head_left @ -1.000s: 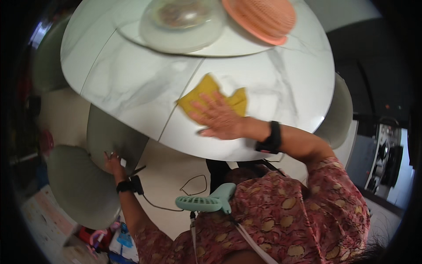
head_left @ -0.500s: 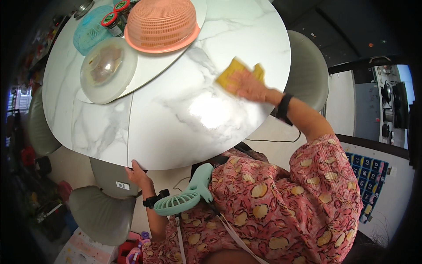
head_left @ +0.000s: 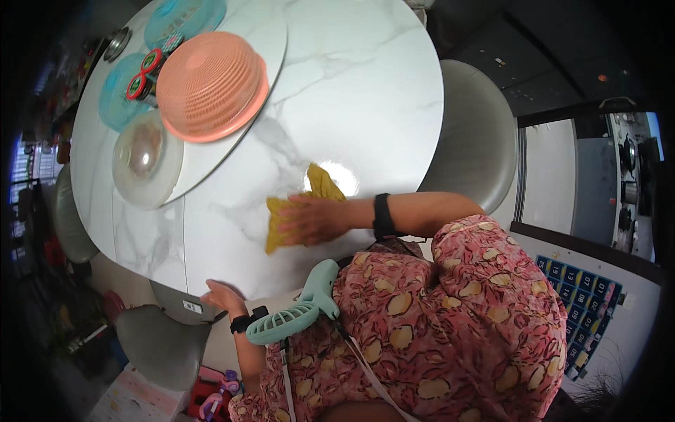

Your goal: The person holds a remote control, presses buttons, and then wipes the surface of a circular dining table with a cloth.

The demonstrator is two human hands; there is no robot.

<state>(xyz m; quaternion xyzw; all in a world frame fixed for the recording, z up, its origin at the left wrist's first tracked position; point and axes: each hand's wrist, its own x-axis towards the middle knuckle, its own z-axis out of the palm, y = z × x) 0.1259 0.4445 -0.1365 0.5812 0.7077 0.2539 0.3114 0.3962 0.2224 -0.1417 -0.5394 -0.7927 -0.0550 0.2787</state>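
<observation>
My right hand (head_left: 313, 219) presses a crumpled yellow cloth (head_left: 275, 235) against the white marbled table (head_left: 239, 211), near its front edge. Part of the cloth sticks up beyond the back of the hand, and the palm side is hidden. At the table's front edge, farther left, my left hand (head_left: 223, 297) rests against the rim with fingers stretched out and nothing visible in it. A pale green handheld fan (head_left: 299, 309) hangs on a strap at my chest, beside the left wrist.
On the raised round board (head_left: 264, 77) sit an orange basket-like cover (head_left: 211, 84), a translucent domed lid (head_left: 146, 160), red-lidded jars (head_left: 144, 86) and blue covers (head_left: 119, 95). Grey chairs (head_left: 471, 133) stand around the table, one (head_left: 162, 344) at lower left.
My right hand has slid the yellow cloth toward the left and nearer to me across the tabletop. The view has shifted too. My left hand stays by the table edge.
</observation>
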